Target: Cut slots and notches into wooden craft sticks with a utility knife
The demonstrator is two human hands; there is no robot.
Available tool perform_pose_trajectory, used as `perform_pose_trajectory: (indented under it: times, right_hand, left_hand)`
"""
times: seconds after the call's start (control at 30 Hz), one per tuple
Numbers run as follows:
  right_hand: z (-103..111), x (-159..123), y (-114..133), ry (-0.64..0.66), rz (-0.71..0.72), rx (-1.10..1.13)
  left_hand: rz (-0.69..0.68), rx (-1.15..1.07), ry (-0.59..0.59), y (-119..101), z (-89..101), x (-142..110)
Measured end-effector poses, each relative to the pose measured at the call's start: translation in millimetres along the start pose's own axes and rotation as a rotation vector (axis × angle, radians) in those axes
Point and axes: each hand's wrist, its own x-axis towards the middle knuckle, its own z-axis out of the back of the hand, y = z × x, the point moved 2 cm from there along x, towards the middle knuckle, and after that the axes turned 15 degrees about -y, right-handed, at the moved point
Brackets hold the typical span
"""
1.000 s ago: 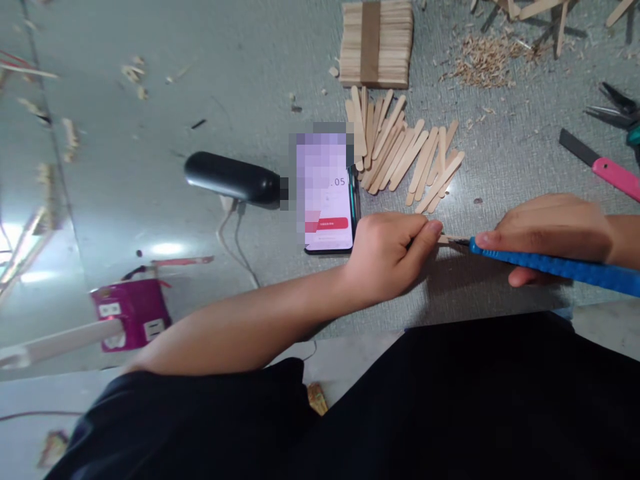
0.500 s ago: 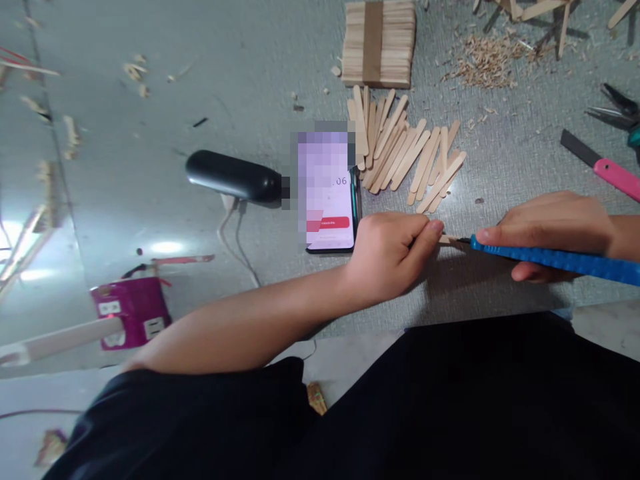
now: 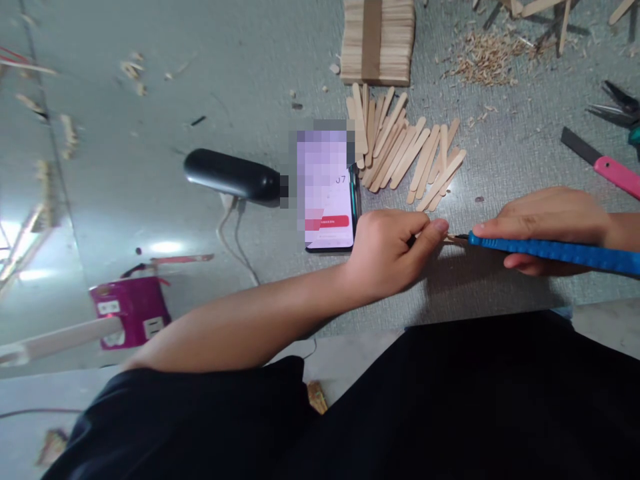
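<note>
My left hand (image 3: 395, 250) is closed, pinching a wooden craft stick (image 3: 451, 239) whose short end pokes out past the thumb. The rest of that stick is hidden inside the fist. My right hand (image 3: 555, 230) grips a blue utility knife (image 3: 555, 251), the thumb laid along the front of its handle. Its narrow dark blade meets the exposed end of the stick. Just beyond my hands lies a loose spread of craft sticks (image 3: 400, 150), some overlapping.
A banded bundle of sticks (image 3: 390, 43) lies behind, with a heap of wood shavings (image 3: 487, 60) to its right. A phone (image 3: 327, 200) lies by my left wrist. Nearby are a black device (image 3: 233, 175), pink cutter (image 3: 617, 172), pliers (image 3: 617, 110) and purple socket box (image 3: 133, 310).
My right hand and the blue utility knife have shifted slightly left and up along the stick. The handle lies a little flatter. My left hand has barely moved.
</note>
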Motion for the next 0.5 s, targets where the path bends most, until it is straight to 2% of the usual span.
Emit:
perform_pose_trajectory:
  times: [0.1, 0.27, 0.37, 0.5]
  right_hand:
    - [2.9, 9.5, 4.5, -0.012, 0.080, 0.071]
    - [2.8, 18.5, 3.5, -0.023, 0.262, 0.043]
    - [1.6, 17.4, 2.3, -0.038, 0.289, 0.017]
    - [1.2, 12.4, -0.2, -0.020, 0.229, -0.016]
  left_hand:
    - [0.003, 0.006, -0.002, -0.3, -0.3, 0.3]
    - [0.005, -0.023, -0.039, -1.9, -0.8, 0.2]
    - [-0.002, -0.044, -0.057, -3.2, -1.2, -0.2]
    - [-0.011, -0.063, -0.069, -4.4, -1.5, -0.7]
